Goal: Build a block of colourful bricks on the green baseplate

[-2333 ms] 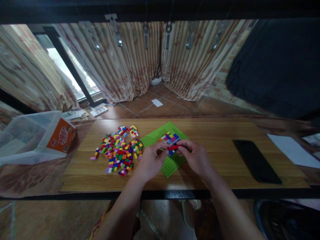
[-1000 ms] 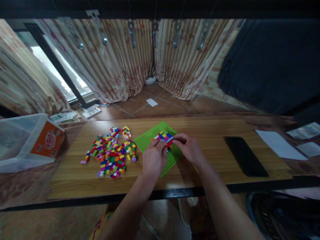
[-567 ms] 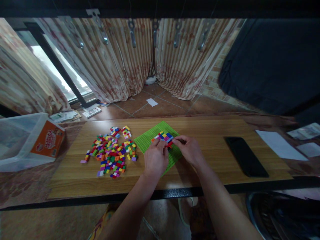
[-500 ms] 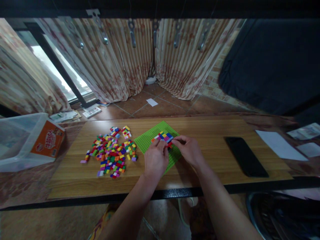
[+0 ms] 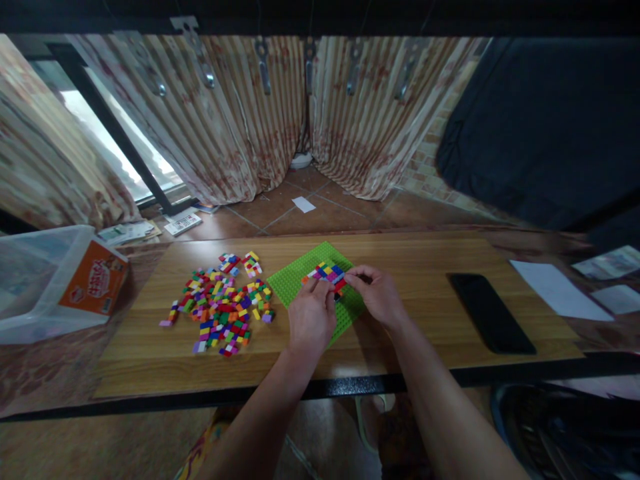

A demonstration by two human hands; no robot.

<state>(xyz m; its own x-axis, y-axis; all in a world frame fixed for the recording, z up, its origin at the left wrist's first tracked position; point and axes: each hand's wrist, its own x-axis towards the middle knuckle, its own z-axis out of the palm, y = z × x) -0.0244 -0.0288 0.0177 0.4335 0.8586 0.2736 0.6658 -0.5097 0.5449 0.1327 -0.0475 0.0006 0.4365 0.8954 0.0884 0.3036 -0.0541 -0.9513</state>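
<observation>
Bin [image 5: 93,280] at far nine o'clock, bricks [image 5: 226,308] at near nine, baseplate [image 5: 289,283] at centre, left hand [image 5: 313,317] at seven, grip hidden, build [image 5: 328,271] on baseplate, red brick [image 5: 341,285] at build's four o'clock, right hand [image 5: 379,297] at three, pinching red brick, phone [image 5: 493,313] at far three.

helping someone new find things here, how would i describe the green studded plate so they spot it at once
Find the wooden tabletop, then the left hand and right hand near its middle. Beneath them lies the green studded plate, set cornerwise. Unlike the many-coloured loose bricks left of it, it is one broad, flat green sheet.
</observation>
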